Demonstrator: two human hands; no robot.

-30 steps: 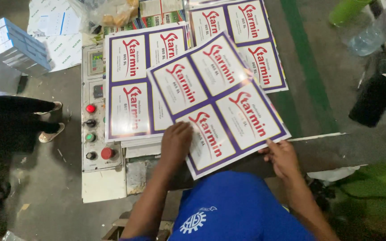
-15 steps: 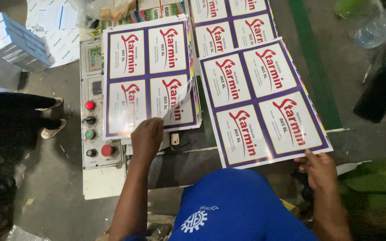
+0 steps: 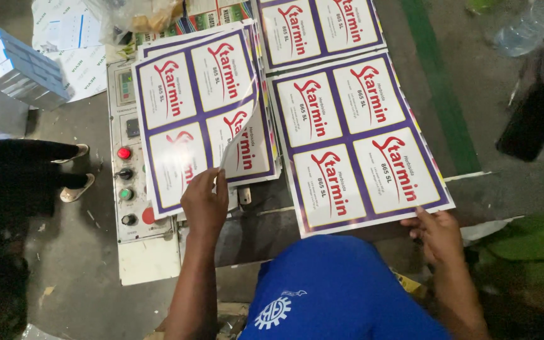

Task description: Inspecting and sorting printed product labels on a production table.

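My left hand [image 3: 206, 201] pinches the lower right corner of the top sheet [image 3: 240, 135] of a stack of printed label sheets [image 3: 184, 107], and that corner curls upward. Each sheet carries white labels with red script inside purple borders. My right hand [image 3: 436, 233] grips the near edge of a separate label sheet [image 3: 360, 138], which lies flat to the right of the stack. Another sheet of the same kind [image 3: 322, 28] lies beyond it at the top.
The stack rests on a machine's control panel [image 3: 124, 170] with red and green buttons. Blue and white boxes [image 3: 20, 69] are stacked at far left, near another person's sandalled feet [image 3: 70, 182]. A plastic bottle [image 3: 524, 28] and a black flat object [image 3: 533, 123] lie at right, past a green stripe [image 3: 439, 82].
My right hand has carried the loose sheet rightward and laid it flat. My left hand has moved left to the stack and lifted the top sheet's corner.
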